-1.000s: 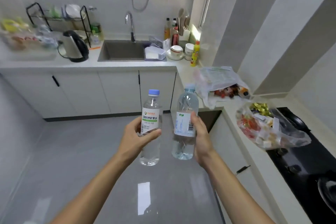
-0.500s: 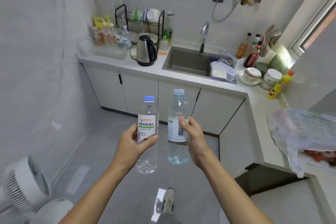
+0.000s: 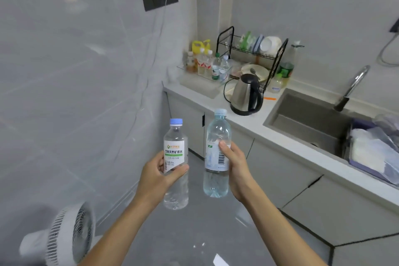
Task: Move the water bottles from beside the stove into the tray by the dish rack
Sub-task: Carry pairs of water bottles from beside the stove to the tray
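Water bottles [image 3: 176, 166], clear ribbed plastic, hand-held [image 3: 154, 177]

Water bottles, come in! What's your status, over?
Left hand grips clear blue-capped bottle. Right hand grips pale-capped bottle. Clear plastic tray ahead, already holding bottles. Steel kettle beside it.

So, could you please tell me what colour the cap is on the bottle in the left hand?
Blue, on the bottle in the left hand; head view.
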{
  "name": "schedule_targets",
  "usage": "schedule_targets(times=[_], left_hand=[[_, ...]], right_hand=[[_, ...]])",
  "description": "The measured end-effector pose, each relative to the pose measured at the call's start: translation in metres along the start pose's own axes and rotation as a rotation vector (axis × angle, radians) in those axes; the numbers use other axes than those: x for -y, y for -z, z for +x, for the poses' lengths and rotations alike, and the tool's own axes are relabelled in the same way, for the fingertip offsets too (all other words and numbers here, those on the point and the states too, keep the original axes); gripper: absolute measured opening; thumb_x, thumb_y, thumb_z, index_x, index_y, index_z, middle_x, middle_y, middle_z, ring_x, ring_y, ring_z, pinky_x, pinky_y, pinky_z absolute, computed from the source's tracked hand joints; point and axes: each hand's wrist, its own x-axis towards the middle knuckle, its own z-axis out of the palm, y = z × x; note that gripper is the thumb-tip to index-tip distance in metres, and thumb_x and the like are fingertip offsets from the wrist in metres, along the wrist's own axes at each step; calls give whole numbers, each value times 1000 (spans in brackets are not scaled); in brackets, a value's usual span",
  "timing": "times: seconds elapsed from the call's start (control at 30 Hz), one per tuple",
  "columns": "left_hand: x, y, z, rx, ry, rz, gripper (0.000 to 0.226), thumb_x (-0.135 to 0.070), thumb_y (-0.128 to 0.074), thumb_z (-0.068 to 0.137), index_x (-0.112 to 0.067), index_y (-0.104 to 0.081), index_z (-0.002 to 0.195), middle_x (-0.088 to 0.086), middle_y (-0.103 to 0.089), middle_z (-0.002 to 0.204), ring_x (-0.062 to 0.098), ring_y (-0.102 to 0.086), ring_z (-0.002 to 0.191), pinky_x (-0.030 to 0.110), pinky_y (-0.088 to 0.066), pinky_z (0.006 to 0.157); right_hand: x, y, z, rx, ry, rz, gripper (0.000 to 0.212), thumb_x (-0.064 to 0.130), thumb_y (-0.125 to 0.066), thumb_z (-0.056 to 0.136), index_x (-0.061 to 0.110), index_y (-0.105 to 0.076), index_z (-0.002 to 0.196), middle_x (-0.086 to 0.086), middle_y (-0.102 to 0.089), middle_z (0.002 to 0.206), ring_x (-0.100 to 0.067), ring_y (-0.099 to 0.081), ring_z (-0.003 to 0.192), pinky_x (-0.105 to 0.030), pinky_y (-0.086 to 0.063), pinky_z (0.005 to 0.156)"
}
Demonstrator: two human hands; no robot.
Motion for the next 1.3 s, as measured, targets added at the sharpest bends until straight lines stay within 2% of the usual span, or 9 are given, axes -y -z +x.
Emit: schedule_targets(times=[0.2, 0.3, 0.4, 0.57, 0.73, 0.97, 1.13, 1.23, 1.3], left_hand=[[18, 11, 126, -56, 72, -32, 41, -50, -87, 64, -37, -74, 100, -4, -82, 95, 9, -78, 84, 29, -59, 71], [24, 16, 204, -53, 98, -44, 44, -48, -88, 61, -30, -73, 99, -1, -82, 94, 12, -78, 82, 40, -62, 73], [16, 22, 275, -11, 103, -6, 46, -48, -88, 62, -28, -72, 100, -1, -82, 94, 17, -79, 85, 49, -65, 83], [-9, 26, 385, 62, 31, 105, 48, -56, -84, 62, -31, -70, 100, -9, -81, 92, 9, -77, 81, 38, -61, 76], [-34, 6, 485, 66, -54, 180, 56, -60, -84, 57, -34, -66, 102, -18, -79, 90, 1, -75, 75, 29, -56, 67], [-55, -34, 626, 58, -126, 287, 70, -60, -87, 55, -42, -65, 119, -18, -78, 104, 6, -73, 99, 42, -61, 90], [-57, -60, 712, 45, -112, 321, 67, -54, -88, 56, -37, -68, 118, -14, -80, 102, 11, -76, 99, 49, -62, 91], [-46, -74, 754, 37, -105, 365, 62, -53, -86, 55, -35, -69, 112, -13, -80, 95, 13, -77, 93, 46, -63, 85], [-35, -83, 778, 58, -111, 380, 63, -53, -86, 57, -39, -66, 115, -22, -78, 92, 4, -75, 90, 35, -62, 79]], right_hand=[[-1, -22, 120, 27, -60, -95, 56, 60, -77, 84, 18, -69, 121, -5, -77, 101, -21, -75, 92, -33, -61, 79], [2, -33, 182, 7, -76, -124, 53, 55, -79, 86, 21, -69, 126, -8, -79, 111, -24, -77, 101, -35, -61, 84], [12, -40, 238, -65, -77, -119, 55, 54, -81, 84, 21, -68, 126, -11, -78, 115, -30, -76, 107, -43, -63, 91], [45, -41, 325, -183, -4, -116, 49, 49, -83, 83, 22, -70, 123, -9, -78, 115, -28, -76, 108, -28, -62, 81], [75, -23, 413, -233, 92, -98, 50, 42, -83, 83, 22, -67, 127, -2, -79, 118, -21, -76, 110, -32, -62, 87], [113, 13, 554, -267, 205, -70, 47, 39, -86, 83, 28, -66, 124, 1, -78, 121, -18, -75, 112, -28, -62, 86], [127, 35, 629, -332, 231, -206, 44, 38, -88, 82, 31, -65, 118, 14, -76, 110, -2, -73, 100, -16, -58, 77], [124, 44, 663, -363, 194, -281, 45, 34, -89, 83, 32, -62, 119, 12, -74, 111, -5, -71, 104, -25, -60, 82], [119, 47, 681, -383, 174, -340, 46, 35, -89, 82, 38, -59, 117, 12, -73, 115, -6, -70, 107, -33, -59, 90]])
